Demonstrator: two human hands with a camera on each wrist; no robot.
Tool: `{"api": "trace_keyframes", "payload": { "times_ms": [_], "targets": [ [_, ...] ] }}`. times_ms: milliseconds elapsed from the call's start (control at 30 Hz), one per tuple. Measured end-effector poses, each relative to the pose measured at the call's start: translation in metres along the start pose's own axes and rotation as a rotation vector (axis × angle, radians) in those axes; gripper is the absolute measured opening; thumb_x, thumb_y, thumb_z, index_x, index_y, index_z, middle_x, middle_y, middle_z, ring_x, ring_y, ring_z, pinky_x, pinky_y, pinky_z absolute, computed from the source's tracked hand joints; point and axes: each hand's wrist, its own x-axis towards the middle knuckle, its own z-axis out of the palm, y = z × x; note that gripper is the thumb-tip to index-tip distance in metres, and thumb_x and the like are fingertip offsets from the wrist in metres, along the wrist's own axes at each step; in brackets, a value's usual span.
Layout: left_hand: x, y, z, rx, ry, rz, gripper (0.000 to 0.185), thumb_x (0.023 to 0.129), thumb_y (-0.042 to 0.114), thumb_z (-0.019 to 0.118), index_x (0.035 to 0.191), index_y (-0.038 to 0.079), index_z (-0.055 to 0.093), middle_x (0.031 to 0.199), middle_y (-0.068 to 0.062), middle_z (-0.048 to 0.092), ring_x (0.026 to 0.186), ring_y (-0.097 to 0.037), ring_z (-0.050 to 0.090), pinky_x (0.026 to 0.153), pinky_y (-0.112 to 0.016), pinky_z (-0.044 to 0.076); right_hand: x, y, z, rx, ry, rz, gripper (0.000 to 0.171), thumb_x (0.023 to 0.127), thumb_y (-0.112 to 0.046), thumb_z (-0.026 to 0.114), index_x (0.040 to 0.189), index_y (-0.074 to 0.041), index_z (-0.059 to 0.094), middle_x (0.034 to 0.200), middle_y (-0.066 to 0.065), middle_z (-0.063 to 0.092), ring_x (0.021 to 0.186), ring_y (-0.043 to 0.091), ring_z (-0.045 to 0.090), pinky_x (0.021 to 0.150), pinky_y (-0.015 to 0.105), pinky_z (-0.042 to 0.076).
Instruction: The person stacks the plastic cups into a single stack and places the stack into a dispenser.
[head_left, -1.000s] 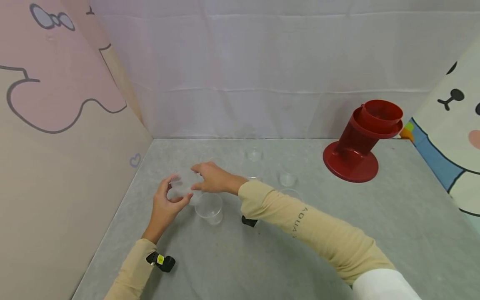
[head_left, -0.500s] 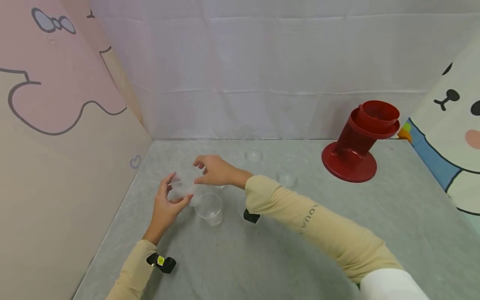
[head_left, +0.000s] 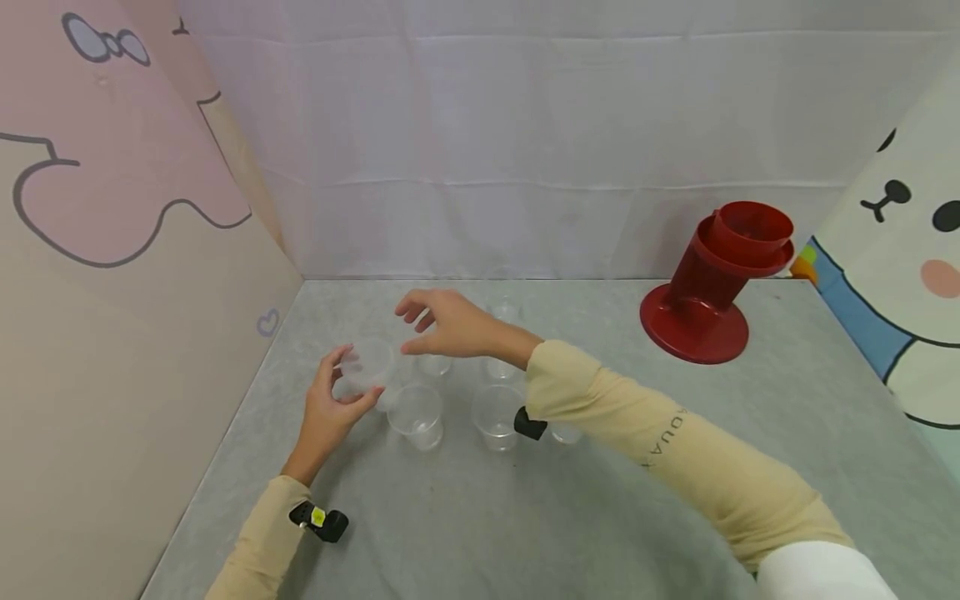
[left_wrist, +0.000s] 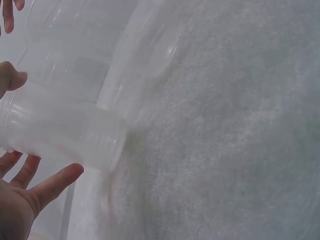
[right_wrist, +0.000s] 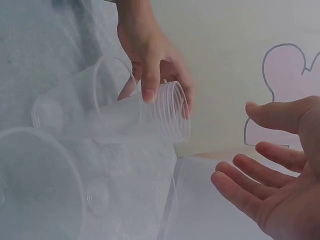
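The clear plastic cup stack [head_left: 367,367] lies on its side in the air, just above the left part of the desk [head_left: 675,467], near the pink side panel [head_left: 112,250]. It is thin, see-through and slightly cloudy; the right wrist view shows fine ribbed rings round its open rim [right_wrist: 172,117], and the left wrist view shows a stepped, narrower base end [left_wrist: 102,145]. How many cups are nested in it cannot be told.

The left hand [head_left: 330,408] holds the stack: its grip is curled round the wall, thumb on one side and fingers [right_wrist: 150,85] on the other. The right hand [head_left: 450,325] hovers just beside the rim, apart from it, its grip wide with fingers straight and spread, holding nothing.

Under and beside the hands stand more single clear cups, upright on the desk: one [head_left: 415,414] just below the stack, another [head_left: 497,414] beside the right sleeve [head_left: 645,442], and smaller-looking ones [head_left: 435,364] further back. All are smooth, round and tapered.

The desk has a pale grey, softly mottled, felt-like surface. At its far right stands a glossy red plastic holder [head_left: 712,283] with a round flat foot and a tilted tube. White creased cloth [head_left: 525,142] hangs behind, and a cartoon bear panel [head_left: 907,250] closes the right side.
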Motion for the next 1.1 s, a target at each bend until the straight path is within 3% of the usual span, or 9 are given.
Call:
{"api": "trace_keyframes", "payload": {
  "times_ms": [200,300,400,533,633,833,1100],
  "targets": [
    [0.001,0.003,0.000,-0.002,0.002,-0.015,0.071,0.078,0.003,0.076,0.137,-0.004,0.037,0.135,-0.023,0.042,0.116,-0.039,0.042,0.076,-0.047,0.053,-0.012,0.003,-0.007,0.046,0.024,-0.026,0.046,0.084,-0.021,0.073,0.124,-0.009,0.055,0.115,0.003,0.059,0.100,0.014,0.060,0.082,0.023,0.050],
    [0.001,0.004,0.000,0.002,0.004,-0.015,0.071,0.078,0.003,0.077,0.137,-0.004,0.038,0.134,-0.022,0.042,0.115,-0.038,0.043,0.076,-0.046,0.054,-0.018,0.006,-0.010,0.075,0.034,-0.038,0.045,0.084,-0.020,0.074,0.123,-0.009,0.055,0.114,0.002,0.059,0.100,0.014,0.060,0.081,0.024,0.050],
    [0.001,0.001,0.000,0.002,0.007,-0.007,0.071,0.077,0.003,0.077,0.137,-0.004,0.038,0.134,-0.022,0.043,0.114,-0.038,0.044,0.075,-0.036,0.055,-0.023,0.009,-0.011,0.098,0.043,-0.054,0.044,0.083,-0.020,0.074,0.122,-0.009,0.056,0.113,0.002,0.059,0.099,0.014,0.060,0.080,0.024,0.051],
    [0.003,-0.018,0.003,-0.020,0.020,-0.006,0.073,0.076,0.005,0.078,0.138,0.001,0.040,0.135,-0.018,0.043,0.114,-0.036,0.044,0.070,-0.018,0.052,-0.031,0.013,-0.013,0.124,0.055,-0.070,0.044,0.083,-0.020,0.075,0.121,-0.010,0.056,0.113,0.001,0.059,0.099,0.013,0.060,0.080,0.024,0.051],
    [0.004,-0.032,0.005,-0.021,0.022,-0.011,0.074,0.077,0.009,0.079,0.139,0.007,0.039,0.137,-0.012,0.042,0.116,-0.033,0.044,0.069,-0.013,0.050,-0.037,0.016,-0.015,0.146,0.070,-0.074,0.044,0.082,-0.020,0.075,0.121,-0.011,0.056,0.113,0.000,0.060,0.100,0.012,0.060,0.081,0.026,0.051],
    [0.005,-0.039,0.005,-0.015,0.021,-0.009,0.074,0.078,0.016,0.080,0.140,0.013,0.039,0.138,-0.005,0.040,0.118,-0.026,0.042,0.071,-0.014,0.050,-0.049,0.021,-0.019,0.185,0.100,-0.072,0.044,0.081,-0.021,0.076,0.120,-0.012,0.057,0.114,-0.001,0.059,0.101,0.013,0.060,0.083,0.034,0.052],
    [0.004,-0.038,0.005,-0.009,0.020,-0.012,0.075,0.077,0.015,0.080,0.140,0.012,0.039,0.138,-0.007,0.040,0.119,-0.029,0.041,0.072,-0.018,0.052,-0.063,0.025,-0.020,0.226,0.108,-0.077,0.045,0.082,-0.020,0.075,0.121,-0.012,0.057,0.118,-0.003,0.058,0.105,0.015,0.057,0.085,0.034,0.051]
  ]
}}
